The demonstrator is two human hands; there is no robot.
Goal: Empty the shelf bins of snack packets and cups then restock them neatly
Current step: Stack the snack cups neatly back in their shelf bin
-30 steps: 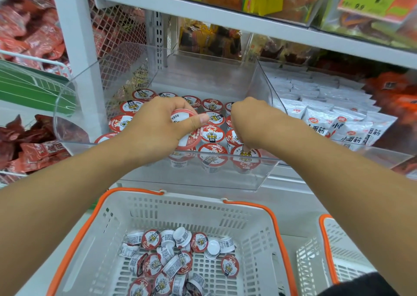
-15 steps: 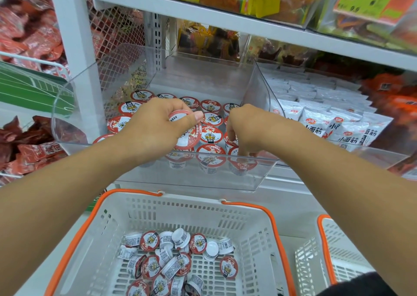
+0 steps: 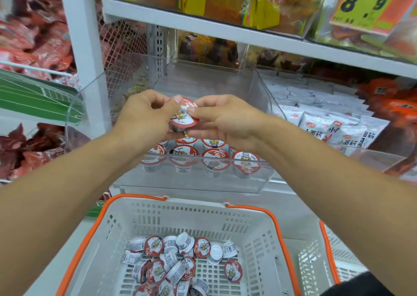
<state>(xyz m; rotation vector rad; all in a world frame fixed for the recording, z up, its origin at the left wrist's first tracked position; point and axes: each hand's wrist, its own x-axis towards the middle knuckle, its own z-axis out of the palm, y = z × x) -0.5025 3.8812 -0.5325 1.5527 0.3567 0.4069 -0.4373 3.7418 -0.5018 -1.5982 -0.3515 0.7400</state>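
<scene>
Step in hand: removing cups from the bin to the basket. The bin sits at 12 o'clock from the basket, on the shelf; the basket stands at 6 o'clock, below the hands.

Hand state: the left hand and right hand meet above the bin's middle, fingers curled. Together they grip a small stack of cups; the top cup shows its red-and-white lid, tilted toward the camera. The left thumb presses the lid at its 10 o'clock edge, the right thumb at its 2 o'clock edge. How many cups lie under the top one cannot be told; the palms hide them.

Position of the task's things: the held cups lie between the two hands, touching both. More cups stand lid-up in the bin's front rows, at 6 o'clock from the hands, just beneath them. Loose cups already lie jumbled in the basket floor.

Procedure, as judged:
1. Keep both thumbs on the top lid so the stack does not fan out.
2. Lift clear of the bin's front wall before moving toward 6 o'clock.
3. Lower well into the basket before releasing; the cups are light and may bounce or roll.
4. Return for the front rows.

Risk: a loose grip could spill cups onto the floor.
</scene>
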